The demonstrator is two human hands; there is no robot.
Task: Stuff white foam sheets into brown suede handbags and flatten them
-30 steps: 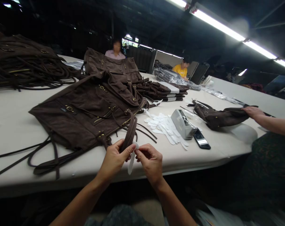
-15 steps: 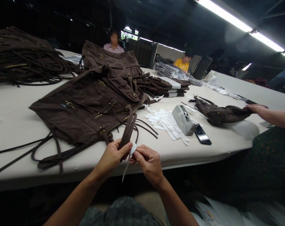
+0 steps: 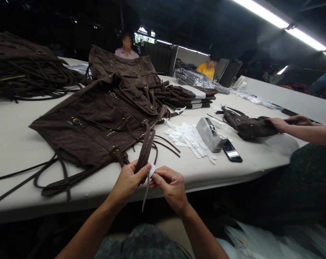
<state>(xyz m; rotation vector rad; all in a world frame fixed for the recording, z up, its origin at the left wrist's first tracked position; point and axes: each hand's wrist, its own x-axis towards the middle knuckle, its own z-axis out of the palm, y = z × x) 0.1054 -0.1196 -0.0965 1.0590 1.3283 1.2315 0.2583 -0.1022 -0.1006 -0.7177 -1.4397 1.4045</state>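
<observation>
My left hand [image 3: 132, 178] is closed around the brown handle [image 3: 145, 149] of a large dark brown bag [image 3: 95, 122] lying on the table. Its thumb presses a white strip [image 3: 146, 192] against the handle, and the strip's free end hangs down over the table edge. Pinched fingers of my right hand [image 3: 169, 187] hold the same strip just right of the handle. Beyond my right hand lies a pile of similar white strips [image 3: 187, 138].
A grey tape dispenser [image 3: 210, 135] and a phone [image 3: 232, 150] sit right of the strips on the white table [image 3: 157, 217]. At right, another person's hands [image 3: 289, 124] hold a brown bag [image 3: 242, 124]. More brown bags [image 3: 22, 68] are heaped at left, with folded ones [image 3: 189, 97] behind.
My hands keep their grip on the handle and white strip, almost unmoved. At right, the other person's hand has shifted left along their bag, and a second hand now shows there.
</observation>
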